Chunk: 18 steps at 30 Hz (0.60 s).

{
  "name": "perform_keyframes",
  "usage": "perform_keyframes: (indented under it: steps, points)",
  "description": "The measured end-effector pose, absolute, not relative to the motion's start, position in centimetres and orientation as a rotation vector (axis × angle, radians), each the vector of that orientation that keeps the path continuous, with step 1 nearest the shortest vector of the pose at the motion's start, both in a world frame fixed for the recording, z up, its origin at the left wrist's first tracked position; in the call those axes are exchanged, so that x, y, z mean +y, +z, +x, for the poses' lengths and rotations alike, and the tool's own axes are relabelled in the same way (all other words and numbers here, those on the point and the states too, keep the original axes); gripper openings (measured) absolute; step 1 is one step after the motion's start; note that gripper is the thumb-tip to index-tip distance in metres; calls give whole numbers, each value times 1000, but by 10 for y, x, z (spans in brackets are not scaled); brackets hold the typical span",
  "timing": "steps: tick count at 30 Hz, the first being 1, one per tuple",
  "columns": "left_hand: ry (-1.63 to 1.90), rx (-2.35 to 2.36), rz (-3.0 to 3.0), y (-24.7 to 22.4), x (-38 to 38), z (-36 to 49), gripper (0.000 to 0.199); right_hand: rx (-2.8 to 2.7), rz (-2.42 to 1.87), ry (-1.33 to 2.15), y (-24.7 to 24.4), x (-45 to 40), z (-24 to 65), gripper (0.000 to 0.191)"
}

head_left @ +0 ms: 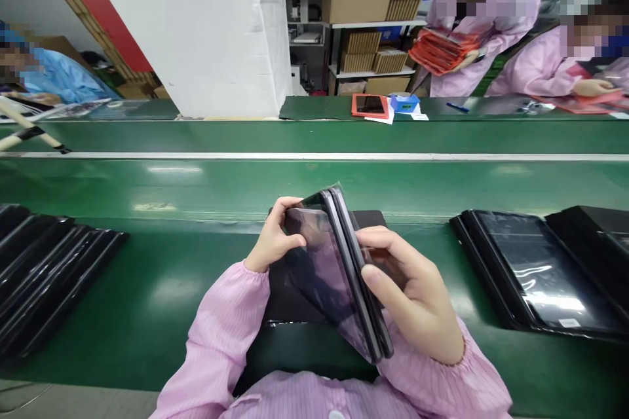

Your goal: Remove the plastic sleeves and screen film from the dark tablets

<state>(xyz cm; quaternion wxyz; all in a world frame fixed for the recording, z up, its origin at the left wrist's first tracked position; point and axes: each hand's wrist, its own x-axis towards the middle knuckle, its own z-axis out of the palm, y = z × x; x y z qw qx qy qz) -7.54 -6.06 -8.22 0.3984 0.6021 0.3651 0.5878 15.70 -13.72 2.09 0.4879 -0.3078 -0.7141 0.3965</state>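
My left hand point(272, 234) and my right hand point(400, 281) both grip a pair of dark, glossy tablets point(329, 268) in clear plastic film, held upright on their edges and fanned slightly apart. My left fingers curl over the top corner, and my right fingers reach in between the two slabs. Under them, a flat black case point(295, 294) lies on the green conveyor belt point(147, 294). My pink striped sleeves rest on the belt's near side.
Stacked black tablets point(49, 268) lie on the left, and film-wrapped black tablets point(535, 268) lie on the right. Beyond the belt, two co-workers in pink smocks point(484, 46) handle red cases. An orange tablet case point(369, 106) and a blue box point(404, 103) stand on the far bench.
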Motion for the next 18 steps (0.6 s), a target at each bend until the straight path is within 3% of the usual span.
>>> perform_keyframes:
  steps: [6, 11, 18]
  points:
    - [1495, 932, 1503, -86, -59, -78, 82, -1742, -723, 902, 22, -134, 158, 23]
    - [1488, 928, 1490, -87, -58, -78, 81, -1717, -689, 1062, 18, -135, 158, 29]
    - [1484, 889, 1504, -80, -63, -75, 80, -1877, -676, 1086, 21, -135, 154, 68]
